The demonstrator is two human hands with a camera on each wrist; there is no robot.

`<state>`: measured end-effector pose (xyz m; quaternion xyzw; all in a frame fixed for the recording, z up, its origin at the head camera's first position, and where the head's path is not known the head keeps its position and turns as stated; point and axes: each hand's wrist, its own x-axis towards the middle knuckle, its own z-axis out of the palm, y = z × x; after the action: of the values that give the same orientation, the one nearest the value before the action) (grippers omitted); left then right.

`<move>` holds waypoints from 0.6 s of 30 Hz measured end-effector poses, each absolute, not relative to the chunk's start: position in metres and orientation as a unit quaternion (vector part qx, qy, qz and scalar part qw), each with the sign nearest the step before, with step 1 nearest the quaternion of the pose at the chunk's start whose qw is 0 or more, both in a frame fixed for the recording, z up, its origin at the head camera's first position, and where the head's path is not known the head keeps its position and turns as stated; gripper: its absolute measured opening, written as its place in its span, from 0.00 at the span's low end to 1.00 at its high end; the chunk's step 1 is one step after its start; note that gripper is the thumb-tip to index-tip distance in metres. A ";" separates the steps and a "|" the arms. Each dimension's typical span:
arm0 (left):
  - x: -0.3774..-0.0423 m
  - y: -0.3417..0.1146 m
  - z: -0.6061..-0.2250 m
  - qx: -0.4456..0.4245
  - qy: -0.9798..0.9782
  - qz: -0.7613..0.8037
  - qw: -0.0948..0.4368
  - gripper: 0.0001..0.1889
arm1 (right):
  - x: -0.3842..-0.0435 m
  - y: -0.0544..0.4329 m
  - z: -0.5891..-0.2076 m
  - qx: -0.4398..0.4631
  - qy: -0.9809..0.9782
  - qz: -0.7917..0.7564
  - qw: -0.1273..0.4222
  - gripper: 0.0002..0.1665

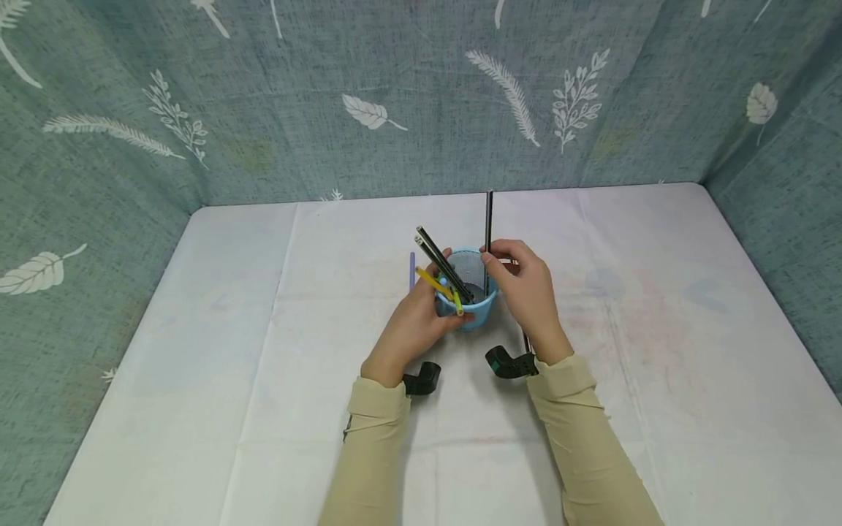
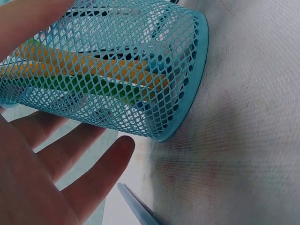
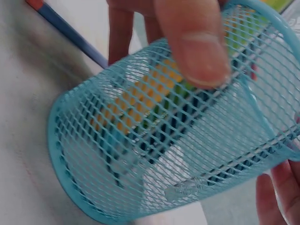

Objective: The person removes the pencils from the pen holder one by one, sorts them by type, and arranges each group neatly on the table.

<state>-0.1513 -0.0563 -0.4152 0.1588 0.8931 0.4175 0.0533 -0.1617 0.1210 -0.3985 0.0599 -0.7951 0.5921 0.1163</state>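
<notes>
Nearest are my two beige cloth sleeves (image 1: 365, 467), and farther, between my hands, is the light-blue round mesh cup (image 1: 479, 317), where a bunch of slim black, yellow and green pens (image 1: 435, 253) leans to the left. To do this well, I think I should keep the cup steady and guide the long slim black pen (image 1: 489, 219) straight down along the right wall. My left hand (image 1: 413, 325) curves round the cup's left side, thumb on the near side, while my right hand (image 1: 531, 288) pinches the upright pen between thumb and fingertips, at the right rim.
</notes>
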 end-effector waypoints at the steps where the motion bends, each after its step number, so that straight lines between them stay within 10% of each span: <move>1: -0.151 -0.056 -0.415 0.159 0.893 0.418 0.051 0.52 | -0.162 0.122 -0.398 0.054 -0.793 0.595 0.122 0.16; 18: -0.151 -0.055 -0.417 0.161 0.900 0.403 0.043 0.54 | -0.152 0.146 -0.367 0.035 -0.692 0.699 0.177 0.14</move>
<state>-0.1509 -0.0552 -0.4170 0.1610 0.8998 0.4034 0.0425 -0.1518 0.1460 -0.3674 0.0345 -0.6919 0.6991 0.1771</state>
